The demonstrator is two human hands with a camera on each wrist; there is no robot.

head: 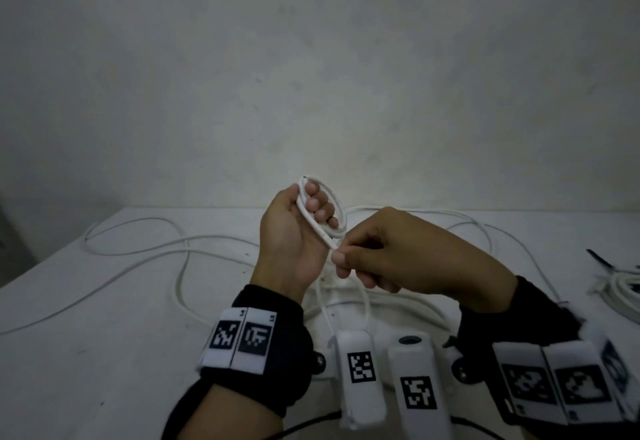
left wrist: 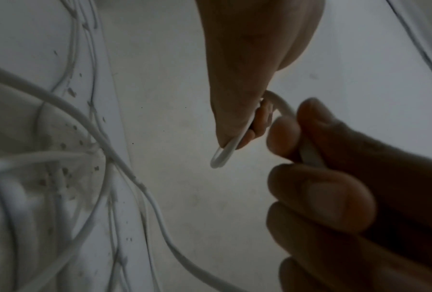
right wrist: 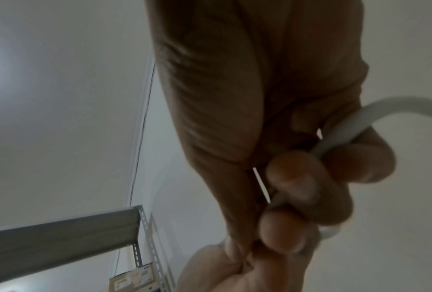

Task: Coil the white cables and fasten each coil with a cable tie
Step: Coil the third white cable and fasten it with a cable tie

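Two white camera housings (head: pixel 362 380) with black-and-white markers sit nearest the lens, flanked by black wristbands (head: pixel 256 342). Above them, the left hand (head: pixel 294 232) is raised off the desk (head: pixel 104 353), its fingers curled through a small coil (head: pixel 320 211) of white cable, gripping the loops against the palm. Just beside it, the right hand (head: pixel 398 252) pinches the same cable below the coil between thumb and curled fingers; the strand (head: pixel 323 304) then drops toward the desk. Loose white cables (head: pixel 180 249) sprawl over the desk on both sides. At the far right edge lies what looks like a finished bundle (head: pixel 623 290) with a dark strip (head: pixel 601 260) near it, though the view there is too cropped to be sure.
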